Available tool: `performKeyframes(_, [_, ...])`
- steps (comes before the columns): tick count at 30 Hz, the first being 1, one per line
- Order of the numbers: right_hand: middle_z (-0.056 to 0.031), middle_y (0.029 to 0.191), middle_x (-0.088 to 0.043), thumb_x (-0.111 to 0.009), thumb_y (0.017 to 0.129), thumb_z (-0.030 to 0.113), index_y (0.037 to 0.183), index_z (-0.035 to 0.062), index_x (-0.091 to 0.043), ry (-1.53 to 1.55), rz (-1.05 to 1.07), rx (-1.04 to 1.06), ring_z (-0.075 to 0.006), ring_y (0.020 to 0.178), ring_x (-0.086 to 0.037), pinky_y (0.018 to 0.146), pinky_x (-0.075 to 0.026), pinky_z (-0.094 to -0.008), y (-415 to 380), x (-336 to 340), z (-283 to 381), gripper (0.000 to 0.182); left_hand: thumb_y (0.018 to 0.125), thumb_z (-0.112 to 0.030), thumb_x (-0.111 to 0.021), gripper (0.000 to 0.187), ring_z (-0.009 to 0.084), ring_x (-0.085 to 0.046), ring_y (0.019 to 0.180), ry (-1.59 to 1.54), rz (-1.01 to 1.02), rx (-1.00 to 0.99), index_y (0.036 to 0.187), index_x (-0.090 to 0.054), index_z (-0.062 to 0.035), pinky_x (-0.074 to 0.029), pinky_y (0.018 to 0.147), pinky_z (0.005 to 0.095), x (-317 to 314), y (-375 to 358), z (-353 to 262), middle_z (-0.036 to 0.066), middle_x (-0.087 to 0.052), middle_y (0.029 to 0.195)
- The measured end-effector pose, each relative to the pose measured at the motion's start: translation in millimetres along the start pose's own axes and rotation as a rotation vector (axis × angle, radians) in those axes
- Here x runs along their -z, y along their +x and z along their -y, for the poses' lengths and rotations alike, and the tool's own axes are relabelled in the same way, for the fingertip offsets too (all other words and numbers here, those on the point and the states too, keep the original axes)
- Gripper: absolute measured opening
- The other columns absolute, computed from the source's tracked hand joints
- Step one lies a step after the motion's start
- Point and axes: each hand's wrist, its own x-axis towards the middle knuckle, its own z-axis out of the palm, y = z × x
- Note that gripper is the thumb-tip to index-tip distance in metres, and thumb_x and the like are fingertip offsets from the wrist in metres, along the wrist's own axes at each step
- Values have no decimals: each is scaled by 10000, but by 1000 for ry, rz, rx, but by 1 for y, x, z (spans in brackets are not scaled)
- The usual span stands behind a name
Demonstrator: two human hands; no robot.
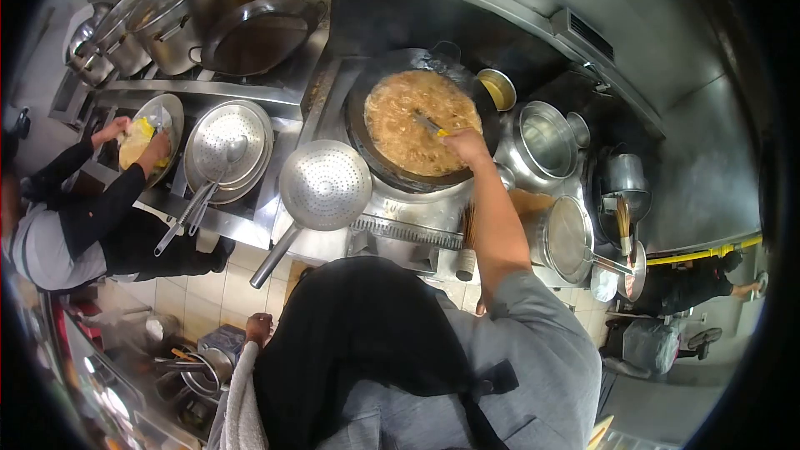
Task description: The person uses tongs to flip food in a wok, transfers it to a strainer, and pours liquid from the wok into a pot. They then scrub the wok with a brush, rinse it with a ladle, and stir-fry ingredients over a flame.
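My right hand reaches over a large black wok and is closed around a utensil with a yellow grip and a dark metal end, perhaps tongs. The utensil's tip is over bubbling brown oil that fills the wok, with small pieces frothing in it. Down by my left side, my left hand hangs away from the stove with its fingers curled; nothing shows in it. A perforated strainer rests on the counter left of the wok, its handle towards me.
Steel pots and a fine mesh strainer stand on the right. More perforated strainers lie on the left burner. A co-worker at the left handles yellow food in a pan. Behind are stockpots and a dark pan.
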Motion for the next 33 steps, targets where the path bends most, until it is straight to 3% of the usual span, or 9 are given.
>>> performKeyframes(6, [-139,750,-735,-820,806,404,901,-14,-786,-296,-210,168,-247,666,-695,683,-531,-381,-24,32,16,430,897,-257,-649,242,272,-728,753,196,-34,-3,925,-764,-46,-578,698,403,-12,27,55,137,-753,861])
performKeyframes(11, [-206,891,-770,-821,784,447,934,-14,-786,-484,-55,113,-337,773,-741,770,-558,-439,3,13,29,486,850,-212,-644,188,352,-719,998,976,84,-484,936,-786,-123,-577,851,427,-21,61,94,150,-766,975])
performKeyframes(15, [-224,972,-768,-789,784,510,981,-7,-786,-402,93,-69,-371,928,-745,835,-560,-463,10,-7,40,553,867,-180,-671,170,301,-737,847,766,117,-473,981,-775,-111,-594,760,416,-1,31,47,135,-764,901])
performKeyframes(17, [-220,991,-768,-776,788,523,1004,4,-787,-461,97,-29,-371,963,-742,842,-560,-463,15,-9,40,563,896,-168,-688,156,220,-692,679,-33,-32,68,1014,-755,-91,-571,603,380,-4,6,7,89,-733,819])
performKeyframes(20, [-199,1027,-771,-769,793,510,1063,60,-795,-529,-115,100,-373,1008,-733,884,-563,-450,4,-4,27,526,926,-201,-689,167,163,-632,594,12,-25,-271,1016,-740,-70,-508,491,336,-14,46,67,47,-694,779])
performKeyframes(24, [-181,1132,-756,-747,823,477,1134,137,-795,-537,-192,109,-384,1075,-712,967,-546,-455,-41,20,51,464,926,-236,-641,212,205,-693,657,89,52,85,996,-752,-70,-573,590,353,-7,-11,0,108,-729,820])
performKeyframes(27, [-179,1201,-738,-741,839,469,1177,152,-785,-544,-180,55,-378,1128,-696,1003,-533,-461,-56,27,67,465,923,-252,-624,240,252,-746,788,840,-98,-751,953,-759,-57,-598,735,376,-40,56,133,137,-750,841])
performKeyframes(30, [-185,1236,-727,-741,850,463,1233,156,-763,-563,-203,21,-370,1170,-683,1023,-525,-463,-55,25,66,492,922,-270,-631,263,291,-760,911,612,26,-301,922,-762,-42,-582,844,398,-27,16,90,146,-766,857])
performKeyframes(33, [-194,1240,-726,-740,858,449,1281,163,-743,-601,-232,23,-366,1184,-680,1037,-524,-462,-61,18,71,511,920,-264,-643,255,256,-751,800,270,89,-96,887,-760,-39,-588,737,388,-28,25,112,132,-747,786])
